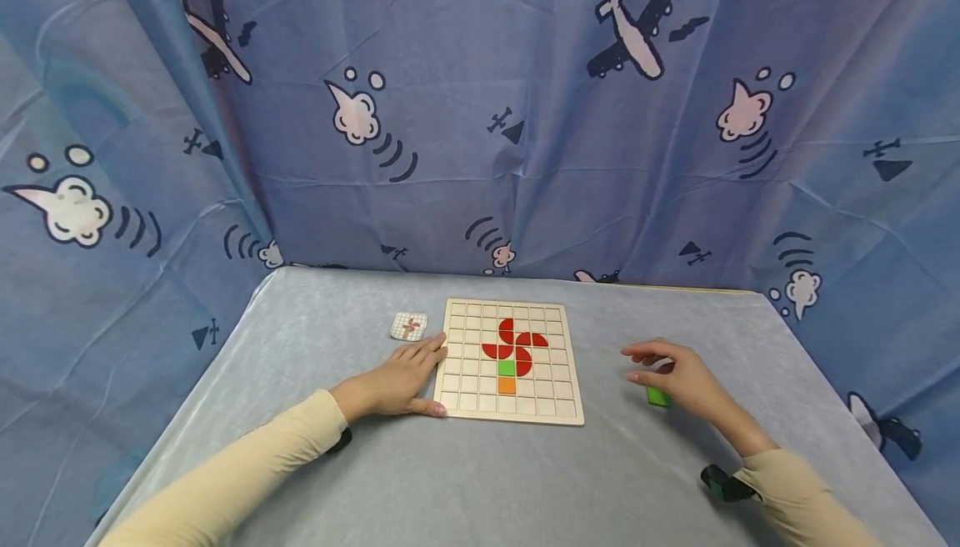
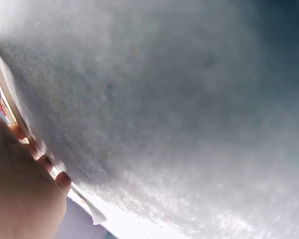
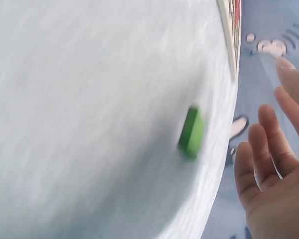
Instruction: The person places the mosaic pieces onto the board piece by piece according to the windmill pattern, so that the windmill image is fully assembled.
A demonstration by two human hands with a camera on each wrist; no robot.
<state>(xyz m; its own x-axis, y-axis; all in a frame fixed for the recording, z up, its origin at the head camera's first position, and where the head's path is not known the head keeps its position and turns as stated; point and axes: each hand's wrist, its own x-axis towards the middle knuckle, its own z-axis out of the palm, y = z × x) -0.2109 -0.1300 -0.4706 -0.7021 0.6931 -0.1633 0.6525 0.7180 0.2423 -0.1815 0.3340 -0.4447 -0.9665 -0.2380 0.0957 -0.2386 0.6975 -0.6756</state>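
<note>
A wooden grid board (image 1: 468,403) lies on the table, carrying several red quarter-circle pieces (image 1: 522,363) in a pinwheel. Below them sit a green square (image 1: 507,368) and, under it, an orange square (image 1: 507,385). My left hand (image 1: 397,378) rests along the board's left edge, fingers and thumb spread out; its fingertips (image 2: 63,181) line that edge in the left wrist view. To the right of the board, my right hand (image 1: 686,376) hovers with relaxed fingers and nothing in them. A green block (image 3: 192,133) lies on the table beneath it, apart from the fingers.
A small card (image 1: 408,327) printed with a grid and a red pinwheel figure lies left of the board, just beyond the left fingers. Grey cloth (image 1: 510,480) covers the table. A blue patterned curtain (image 1: 450,222) hangs along its back and sides.
</note>
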